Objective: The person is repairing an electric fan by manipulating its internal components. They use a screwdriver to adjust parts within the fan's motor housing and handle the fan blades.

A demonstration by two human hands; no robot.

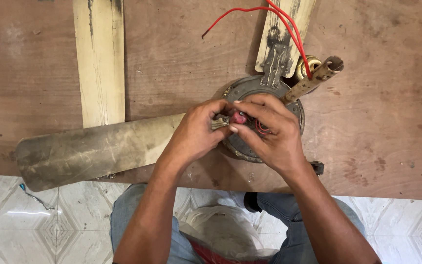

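Near the board's (377,161) front edge, both hands' fingers (230,128) pinch wires (262,128) atop the fan motor (250,90).

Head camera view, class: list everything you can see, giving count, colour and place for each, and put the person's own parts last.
Fan motor: one, grey metal, centre of board, under both hands.
Fan blades: three, dirty cream; one lower left, one upper left, one top centre.
Rod: one, tan, angled up right from the motor.
Red wires: a few, running from the rod to the top edge.
Board: one, brown wood, under everything.
Floor tiles: pale, patterned, bottom.
Plastic bag: one, white, between the knees.
Jeans: blue, bottom.
Left hand: pinching a small metal part.
Right hand: fingers on a small red part.
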